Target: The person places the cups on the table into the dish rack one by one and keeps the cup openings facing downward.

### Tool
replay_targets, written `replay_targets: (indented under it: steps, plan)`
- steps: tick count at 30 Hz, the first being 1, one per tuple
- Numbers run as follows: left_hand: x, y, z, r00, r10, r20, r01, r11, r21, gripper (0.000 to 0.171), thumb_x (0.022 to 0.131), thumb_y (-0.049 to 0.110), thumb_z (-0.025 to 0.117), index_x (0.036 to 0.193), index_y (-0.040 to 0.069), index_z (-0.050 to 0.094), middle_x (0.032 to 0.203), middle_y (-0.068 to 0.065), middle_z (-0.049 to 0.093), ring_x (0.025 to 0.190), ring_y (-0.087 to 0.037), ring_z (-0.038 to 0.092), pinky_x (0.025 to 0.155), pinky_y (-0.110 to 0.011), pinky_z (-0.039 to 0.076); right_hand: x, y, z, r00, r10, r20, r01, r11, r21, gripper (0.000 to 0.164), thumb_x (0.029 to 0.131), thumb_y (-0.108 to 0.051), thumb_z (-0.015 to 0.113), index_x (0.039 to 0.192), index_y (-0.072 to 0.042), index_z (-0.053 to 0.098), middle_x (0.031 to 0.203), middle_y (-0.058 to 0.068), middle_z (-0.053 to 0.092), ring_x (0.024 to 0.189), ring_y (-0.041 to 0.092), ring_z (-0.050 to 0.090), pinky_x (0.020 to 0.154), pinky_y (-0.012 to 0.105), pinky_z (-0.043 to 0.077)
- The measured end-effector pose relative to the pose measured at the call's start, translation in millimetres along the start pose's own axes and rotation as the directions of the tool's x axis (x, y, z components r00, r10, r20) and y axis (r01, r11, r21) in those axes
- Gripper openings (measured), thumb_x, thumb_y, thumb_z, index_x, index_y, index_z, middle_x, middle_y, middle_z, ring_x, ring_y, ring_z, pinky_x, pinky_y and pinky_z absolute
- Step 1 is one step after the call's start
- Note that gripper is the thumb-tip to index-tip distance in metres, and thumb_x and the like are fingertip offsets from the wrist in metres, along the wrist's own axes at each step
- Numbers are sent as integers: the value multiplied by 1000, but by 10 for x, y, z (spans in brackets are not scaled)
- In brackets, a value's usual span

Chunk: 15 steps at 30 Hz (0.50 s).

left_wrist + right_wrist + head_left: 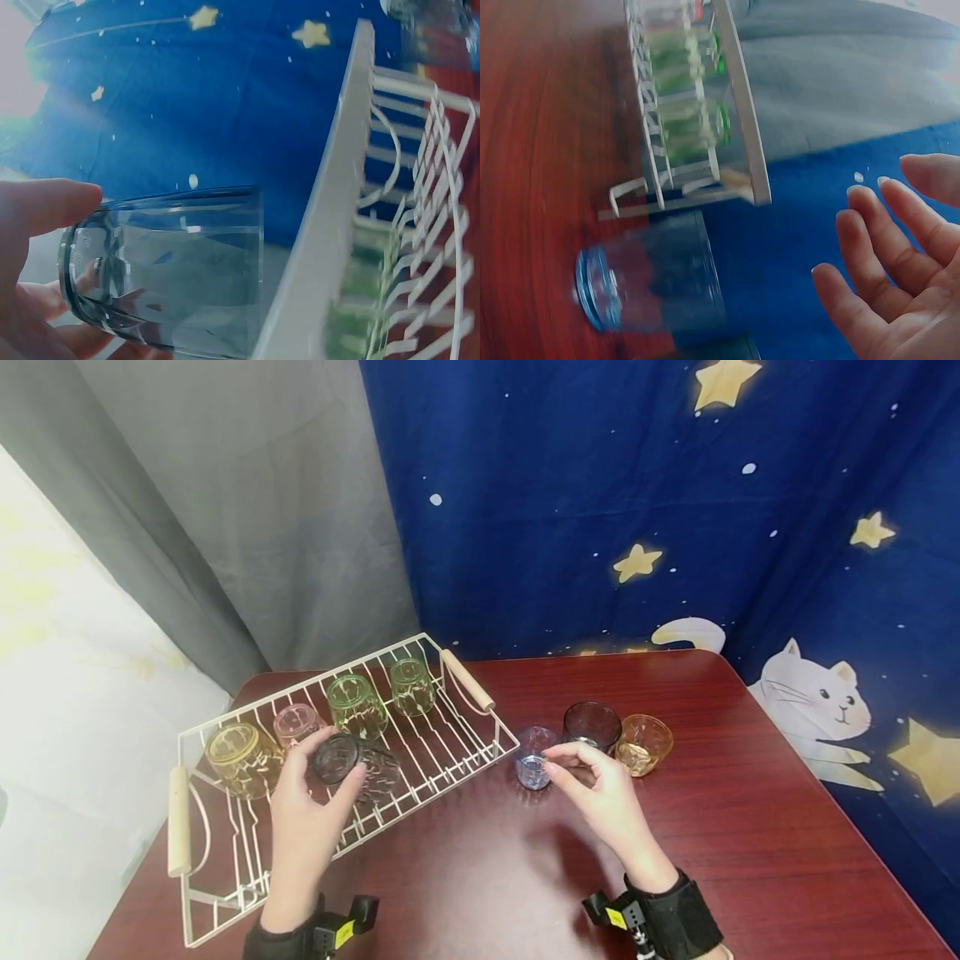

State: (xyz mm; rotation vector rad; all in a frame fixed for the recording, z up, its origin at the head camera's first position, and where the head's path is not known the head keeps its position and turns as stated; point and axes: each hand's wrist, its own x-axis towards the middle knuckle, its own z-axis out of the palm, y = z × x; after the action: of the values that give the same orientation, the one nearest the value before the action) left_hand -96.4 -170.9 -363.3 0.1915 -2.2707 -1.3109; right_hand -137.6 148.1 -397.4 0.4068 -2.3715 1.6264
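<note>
My left hand (311, 810) grips a dark grey glass (378, 772) by its base, the thumb on one side and the fingers on the other. That glass is upside down over the wire rack (420, 793); whether its rim touches the wires I cannot tell. In the left wrist view the glass (187, 262) looks transparent, with its thick base in the fingers. My right hand (603, 789) hovers beside an upright blue glass (534, 768). The right wrist view shows its fingers (885, 292) loosely bent, apart from the blue glass (645, 277).
Upside down in the rack stand a yellow glass (243, 760), a pink glass (297, 722) and two green glasses, one nearer (356, 706) and one at the far end. Behind the blue glass are a black glass (592, 724) and an amber glass (645, 745), upright on the red-brown table (465, 893).
</note>
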Motion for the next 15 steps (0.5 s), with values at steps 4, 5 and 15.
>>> replay_targets:
  steps: [4,5,15]
  plan:
    - [-10,-72,-123,997,0,-81,6,997,78,56,84,13,76,136,16,56,123,-2,60,82,1,49,71,-10,40,36,89,-71,995,-80,-66,65,976,-208,18,87,-12,73,105,-10,72,90,1,73,79,-4,64,68,13,54]
    - [-16,-93,-151,996,-7,-92,16,995,97,56,84,14,76,136,16,55,123,-3,60,80,-2,47,70,-12,40,44,108,-91,992,-98,-79,74,962,-262,18,86,-12,74,104,-11,73,89,0,73,78,-3,63,66,14,54]
    - [-88,-308,-432,993,-103,-49,113,948,297,63,86,16,74,142,10,48,138,-20,54,103,-33,56,84,-39,46,132,265,-314,978,-138,-157,43,868,-495,30,83,-11,76,112,-10,70,101,8,70,71,16,51,62,26,41]
